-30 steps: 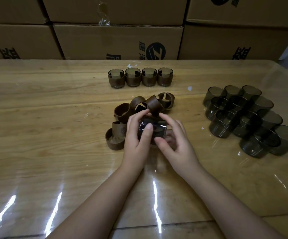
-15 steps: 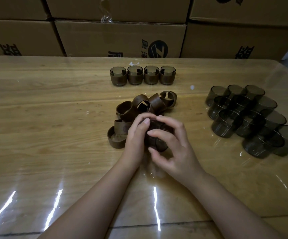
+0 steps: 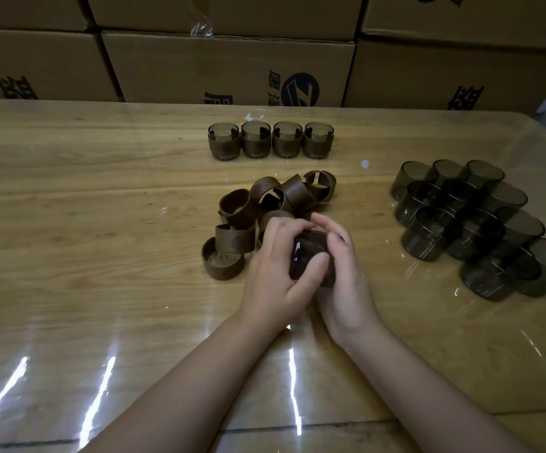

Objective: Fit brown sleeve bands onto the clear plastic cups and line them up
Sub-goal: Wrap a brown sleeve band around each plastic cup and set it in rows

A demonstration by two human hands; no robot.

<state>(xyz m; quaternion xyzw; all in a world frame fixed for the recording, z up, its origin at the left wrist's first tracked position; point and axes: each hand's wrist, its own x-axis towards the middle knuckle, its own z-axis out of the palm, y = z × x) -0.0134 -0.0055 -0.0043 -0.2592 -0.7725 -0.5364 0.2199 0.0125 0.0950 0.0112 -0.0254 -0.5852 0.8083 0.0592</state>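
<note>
Both hands hold one dark clear cup (image 3: 310, 256) with a brown sleeve band around it, just above the table. My left hand (image 3: 274, 279) grips its left side, thumb across the front. My right hand (image 3: 346, 276) curls round its right side and top. A loose pile of brown sleeve bands (image 3: 265, 210) lies just beyond and left of my hands. Several bare smoky cups (image 3: 474, 223) cluster at the right. A row of several sleeved cups (image 3: 271, 140) stands further back.
The wooden table (image 3: 85, 223) has a glossy clear cover with light glare near the front edge. Stacked cardboard boxes (image 3: 225, 70) form a wall along the table's far side.
The cup has been turned between my hands and drawn slightly nearer. The brown band now wraps it, and my fingers have closed more tightly round it.
</note>
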